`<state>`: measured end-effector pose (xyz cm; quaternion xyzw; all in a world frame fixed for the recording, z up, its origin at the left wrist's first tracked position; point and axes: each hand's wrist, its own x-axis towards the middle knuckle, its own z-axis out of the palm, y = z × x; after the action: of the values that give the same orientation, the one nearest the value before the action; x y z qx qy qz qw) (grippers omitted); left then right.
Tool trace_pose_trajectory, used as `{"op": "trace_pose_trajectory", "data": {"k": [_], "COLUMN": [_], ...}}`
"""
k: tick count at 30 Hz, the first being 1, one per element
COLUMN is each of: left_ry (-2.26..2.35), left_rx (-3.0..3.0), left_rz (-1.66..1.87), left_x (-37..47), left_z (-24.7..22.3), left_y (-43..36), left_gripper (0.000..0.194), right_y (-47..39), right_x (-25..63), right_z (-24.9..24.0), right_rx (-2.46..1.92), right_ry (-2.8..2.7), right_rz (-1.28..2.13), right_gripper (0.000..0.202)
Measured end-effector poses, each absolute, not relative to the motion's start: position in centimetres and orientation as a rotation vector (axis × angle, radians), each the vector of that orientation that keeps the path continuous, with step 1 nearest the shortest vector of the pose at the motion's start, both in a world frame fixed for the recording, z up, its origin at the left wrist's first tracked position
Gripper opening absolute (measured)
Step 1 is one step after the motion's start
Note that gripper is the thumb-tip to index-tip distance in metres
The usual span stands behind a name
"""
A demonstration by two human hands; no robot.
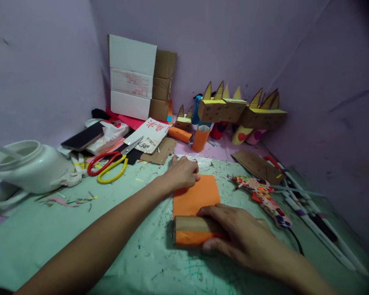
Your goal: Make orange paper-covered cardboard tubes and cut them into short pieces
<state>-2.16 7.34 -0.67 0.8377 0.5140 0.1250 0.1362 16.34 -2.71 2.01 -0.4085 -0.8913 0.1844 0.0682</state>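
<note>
Head view, far left first: a black, flat smartphone [83, 136] shows no brand, and no label is legible on the steel scissors with red and yellow handles [112, 163]. Beyond them, a white-faced cardboard panel [132, 55] carries faint red print too small to read. Nearer, a white card [149, 135] bears large red characters and a row of black digits, turned away from me; I cannot read them surely.

At centre, my left hand [184, 173] rests with bent fingers at the far-left edge of a flat orange paper sheet [196, 198]; whether it pinches or only presses, I cannot tell. At the sheet's near end lies a brown cardboard tube [190, 225], its near side covered in orange, its top bare. My right hand [240, 229] grasps the tube's right end.

To wrap well, I judge, I should keep the sheet taut, hold the tube square to its edges, and roll slowly, smoothing out creases.

Right of that, I make out no writing on the flower-patterned glue gun [266, 198].
</note>
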Motion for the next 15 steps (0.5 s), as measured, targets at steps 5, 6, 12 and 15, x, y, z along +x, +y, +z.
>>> {"op": "trace_pose_trajectory", "data": {"k": [5,6,12,15], "left_ry": [1.481,1.483,1.469,1.443], "left_rx": [2.397,2.39,2.354,2.35], "left_rz": [0.445,0.463,0.537,0.559], "left_x": [-2.2,-2.2,-2.4,-2.5], "left_z": [-1.3,-1.4,-1.8,-2.1], "left_y": [7.6,7.6,7.2,7.2], "left_gripper": [0.014,0.015,0.013,0.011], "right_y": [-3.0,-3.1,-2.6,-2.0], "right_x": [15.9,15.9,16.3,16.3], "right_z": [2.0,1.8,0.9,1.1], "right_rx": [-1.144,-1.134,-1.05,-1.031], "right_ry": [-2.723,-2.733,-2.742,-2.777], "right_rz": [0.484,0.479,0.543,0.684], "right_gripper": [0.044,0.044,0.044,0.041]}}
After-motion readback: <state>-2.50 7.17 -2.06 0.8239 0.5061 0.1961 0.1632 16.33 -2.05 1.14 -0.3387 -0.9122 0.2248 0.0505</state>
